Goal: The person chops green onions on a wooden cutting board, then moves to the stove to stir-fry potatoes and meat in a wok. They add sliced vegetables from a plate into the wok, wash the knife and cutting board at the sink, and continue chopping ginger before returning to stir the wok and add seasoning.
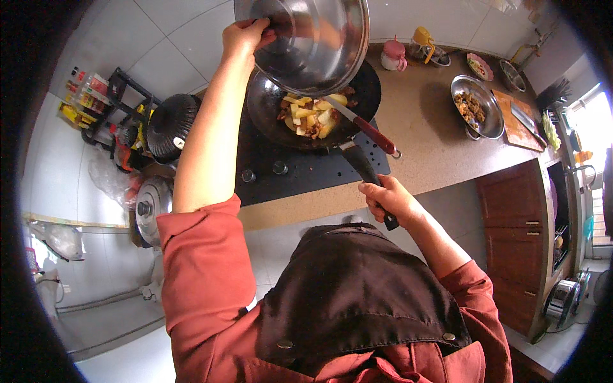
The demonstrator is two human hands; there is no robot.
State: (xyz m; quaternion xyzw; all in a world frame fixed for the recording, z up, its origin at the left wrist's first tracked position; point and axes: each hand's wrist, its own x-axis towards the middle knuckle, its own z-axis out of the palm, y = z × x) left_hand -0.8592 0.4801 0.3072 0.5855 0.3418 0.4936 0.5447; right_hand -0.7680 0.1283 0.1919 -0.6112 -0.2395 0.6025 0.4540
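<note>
High over the far side of a black wok (pixel 266 112), my left hand (pixel 246 38) holds a tilted stainless steel basin (pixel 311 52) by its edge. My right hand (pixel 390 198) grips the wok's black handle (pixel 361 163). Pale yellow chunks, apparently potato (pixel 306 113), lie in the wok with browned pieces that look like meat (pixel 313 130). The basin hides the wok's far part. A spatula with a red handle (pixel 376 135) leans on the near right rim, its metal end among the food. The wok sits on a black glass cooktop (pixel 306 174) with knobs in front.
A steel bowl of browned food (pixel 471 107) stands on the right counter. Beyond it lies a cutting board (pixel 515 127) with a cleaver (pixel 527 122). A pink-lidded jar (pixel 394 55) and a yellow-topped jug (pixel 422 44) stand behind. Left are a dark pot (pixel 172 127) and a lidded pot (pixel 155 210).
</note>
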